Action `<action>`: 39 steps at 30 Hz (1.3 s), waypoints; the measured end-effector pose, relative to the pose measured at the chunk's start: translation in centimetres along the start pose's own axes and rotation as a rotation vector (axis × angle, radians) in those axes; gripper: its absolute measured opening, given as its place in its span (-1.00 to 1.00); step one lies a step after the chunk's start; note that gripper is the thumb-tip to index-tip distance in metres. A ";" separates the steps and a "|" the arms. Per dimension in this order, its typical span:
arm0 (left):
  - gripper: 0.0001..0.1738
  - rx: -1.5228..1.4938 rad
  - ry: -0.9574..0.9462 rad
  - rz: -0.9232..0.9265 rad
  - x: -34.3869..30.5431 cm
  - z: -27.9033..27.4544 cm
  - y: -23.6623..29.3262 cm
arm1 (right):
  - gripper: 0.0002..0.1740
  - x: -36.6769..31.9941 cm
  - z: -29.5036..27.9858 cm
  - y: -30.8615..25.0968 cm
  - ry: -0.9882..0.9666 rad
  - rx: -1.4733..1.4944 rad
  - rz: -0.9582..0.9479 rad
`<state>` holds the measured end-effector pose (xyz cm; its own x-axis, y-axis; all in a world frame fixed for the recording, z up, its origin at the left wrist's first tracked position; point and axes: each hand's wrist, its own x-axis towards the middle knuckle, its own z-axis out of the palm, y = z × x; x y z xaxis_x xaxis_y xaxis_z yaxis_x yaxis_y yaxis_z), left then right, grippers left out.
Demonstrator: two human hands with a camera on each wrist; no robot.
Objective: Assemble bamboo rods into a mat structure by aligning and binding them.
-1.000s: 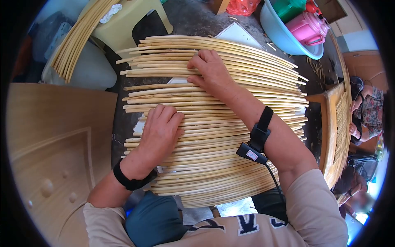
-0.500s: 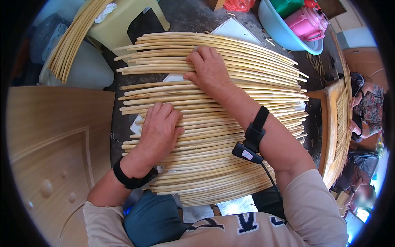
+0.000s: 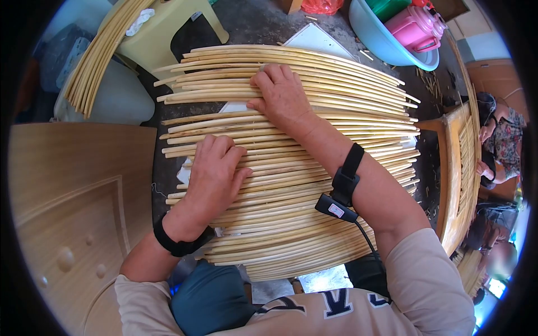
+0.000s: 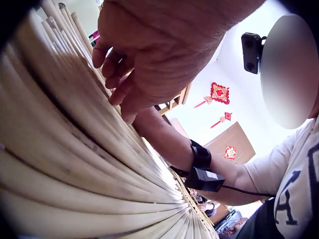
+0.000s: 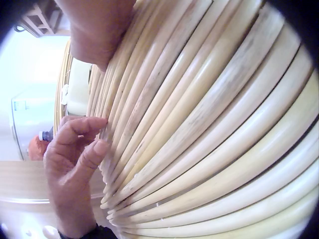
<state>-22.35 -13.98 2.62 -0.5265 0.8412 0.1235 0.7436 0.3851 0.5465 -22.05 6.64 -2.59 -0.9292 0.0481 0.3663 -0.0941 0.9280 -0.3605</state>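
A wide row of pale, round wooden sticks [image 3: 314, 173] lies side by side in front of the person in the head view. A gap parts the far sticks [image 3: 218, 73] from the nearer ones, with a white board [image 3: 232, 106] showing through it. The left hand [image 3: 214, 173] rests on the middle sticks, fingers bent and thumb apart; in the right wrist view, the left hand's [image 5: 75, 159] fingertips are right at the stick surfaces. Farther up, the right hand [image 3: 283, 101] lies over the far sticks, its thumb beside the gap and its fingertips partly hidden.
A bundle of similar sticks [image 3: 98, 61] leans by a cream plastic stool [image 3: 148, 47] at upper left. A blue basin [image 3: 375, 39] holds a pink jug [image 3: 414, 28]. Wooden furniture [image 3: 448, 168] stands at right, near another person [image 3: 501, 140]. A wooden panel [image 3: 78, 213] is at left.
The left hand has shifted slightly away from the body along the sticks, its thumb spreading out. The right hand keeps its place over the far sticks.
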 end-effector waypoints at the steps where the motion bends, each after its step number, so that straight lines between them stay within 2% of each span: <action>1: -0.62 0.023 -0.005 0.012 0.0 0.2 0.0 | -0.52 0.0 0.0 0.0 0.000 -0.001 0.001; 8: -0.63 0.031 -0.042 0.009 0.3 -0.2 0.1 | -0.52 0.1 -0.2 -0.1 -0.009 0.000 0.005; 10: -0.63 -0.012 0.051 -0.002 0.5 -0.4 -0.1 | -0.52 0.0 -0.1 0.0 -0.012 0.001 0.010; 12: -0.63 -0.005 0.028 0.002 0.7 -0.2 -0.4 | -0.54 0.0 0.2 0.1 0.030 -0.004 -0.020; 20: -0.63 0.029 0.000 0.003 0.7 0.1 -0.7 | -0.53 0.0 -0.1 -0.1 -0.012 0.006 0.010; 25: -0.63 0.042 0.063 0.032 1.8 -0.4 -0.6 | -0.54 -0.1 -0.3 -0.2 -0.012 0.010 0.000; 31: -0.63 0.020 0.022 0.028 1.2 0.3 -0.7 | -0.54 -0.1 -0.4 -0.3 -0.033 0.009 0.011; 39: -0.65 0.032 0.064 0.034 2.1 0.2 -1.3 | -0.54 0.0 -0.4 -0.2 -0.043 0.014 0.011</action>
<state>-24.36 -12.69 1.98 -0.5253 0.8283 0.1948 0.7737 0.3697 0.5145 -21.93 6.56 -2.17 -0.9448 0.0419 0.3251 -0.0885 0.9224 -0.3760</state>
